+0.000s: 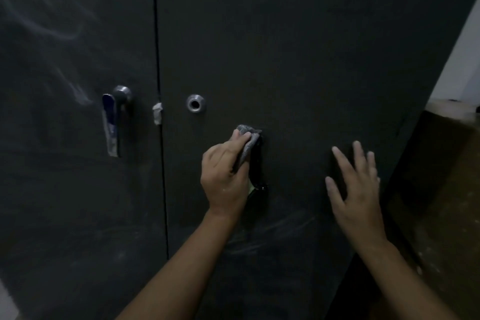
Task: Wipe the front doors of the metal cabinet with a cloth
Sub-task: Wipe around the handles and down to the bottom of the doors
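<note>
Two dark metal cabinet doors fill the view, the left door (72,189) and the right door (298,47), split by a thin vertical gap. My left hand (224,176) grips a grey cloth (248,141) and holds it against the right door just below its round lock (195,103). My right hand (355,184) lies flat on the same door, fingers straight and spread. Pale dusty streaks mark the left door and the lower part of the right door.
A metal lever handle (114,119) hangs down on the left door. A scrap of pale tape (157,113) sits on the gap between the doors. To the right of the cabinet are a brown surface (441,189) and a white wall (462,60).
</note>
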`<action>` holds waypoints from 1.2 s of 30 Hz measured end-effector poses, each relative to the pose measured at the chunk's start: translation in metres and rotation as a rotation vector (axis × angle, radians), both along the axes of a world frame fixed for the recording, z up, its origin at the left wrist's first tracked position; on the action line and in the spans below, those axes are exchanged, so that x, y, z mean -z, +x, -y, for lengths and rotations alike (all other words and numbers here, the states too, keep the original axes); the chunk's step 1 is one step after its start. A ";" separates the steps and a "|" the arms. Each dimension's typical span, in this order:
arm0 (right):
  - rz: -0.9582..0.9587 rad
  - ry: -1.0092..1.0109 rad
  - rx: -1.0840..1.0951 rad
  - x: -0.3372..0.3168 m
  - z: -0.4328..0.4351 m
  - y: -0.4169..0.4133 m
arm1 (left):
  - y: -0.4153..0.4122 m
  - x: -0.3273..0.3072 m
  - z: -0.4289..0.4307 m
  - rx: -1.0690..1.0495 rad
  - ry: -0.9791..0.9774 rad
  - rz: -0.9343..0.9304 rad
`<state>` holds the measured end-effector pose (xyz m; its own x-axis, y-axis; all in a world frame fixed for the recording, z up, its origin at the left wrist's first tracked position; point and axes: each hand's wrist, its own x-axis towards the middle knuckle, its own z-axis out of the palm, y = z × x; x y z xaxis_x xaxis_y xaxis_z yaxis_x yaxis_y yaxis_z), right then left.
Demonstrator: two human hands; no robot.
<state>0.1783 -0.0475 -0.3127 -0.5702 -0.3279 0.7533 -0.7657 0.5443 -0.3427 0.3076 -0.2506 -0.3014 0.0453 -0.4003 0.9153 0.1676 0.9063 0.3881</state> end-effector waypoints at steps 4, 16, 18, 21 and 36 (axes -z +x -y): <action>0.167 -0.252 0.031 0.026 -0.012 -0.011 | -0.026 -0.004 -0.027 0.018 -0.116 0.051; 0.422 -0.423 -0.004 0.093 -0.030 -0.015 | -0.040 -0.012 -0.044 -0.115 -0.393 0.184; 0.424 -0.401 0.014 0.101 -0.032 -0.015 | -0.027 -0.038 -0.029 -0.167 -0.124 0.035; 0.448 -0.377 0.001 0.103 -0.035 -0.017 | -0.024 -0.067 -0.023 -0.211 0.026 -0.048; 0.653 -0.505 -0.168 0.133 -0.057 -0.051 | -0.117 -0.036 -0.119 -0.028 -0.627 0.336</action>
